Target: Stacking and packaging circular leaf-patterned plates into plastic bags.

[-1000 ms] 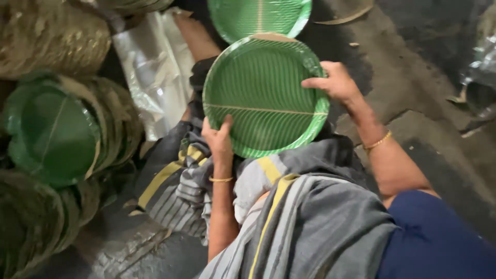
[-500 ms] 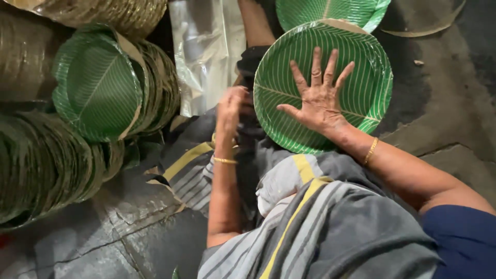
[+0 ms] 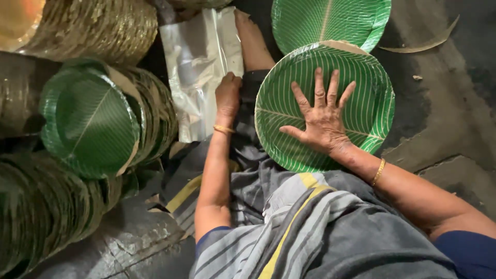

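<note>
Green leaf-print paper plate (image 3: 356,77) sits across the person's lap/leg, face up, tilted slightly, top of what looks like a small stack; a pale edge shows at its upper rim. Right hand (image 3: 323,121) lies flat on its middle, fingers fully spread, palm pressing down, gripping nothing. Left hand (image 3: 228,95) is just left of the plate, fingers curled down against the dark cloth by the leg and next to the clear plastic bag (image 3: 199,67); can't tell whether it actually pinches anything.

Second green plate (image 3: 330,20) lies on the floor just beyond, its rim tucked behind the lap plate. Grey striped cloth (image 3: 310,227) with a yellow band covers the lap. Left side: a leaning row of green plates (image 3: 90,121) on edge, more stacked rows below it (image 3: 41,212), and a gold-coloured stack (image 3: 98,26) at top. Bare concrete floor (image 3: 449,103) on the right, with a dried leaf scrap (image 3: 429,44).

Risks as I read it:
- Plate is held by palm pressure only, on a sloped lap; ease off and it could slide toward the floor.
- Pressing hard at the centre could dent or crease thin paper.
- Leaning rows at left look loosely propped; an elbow nudge could topple them.
</note>
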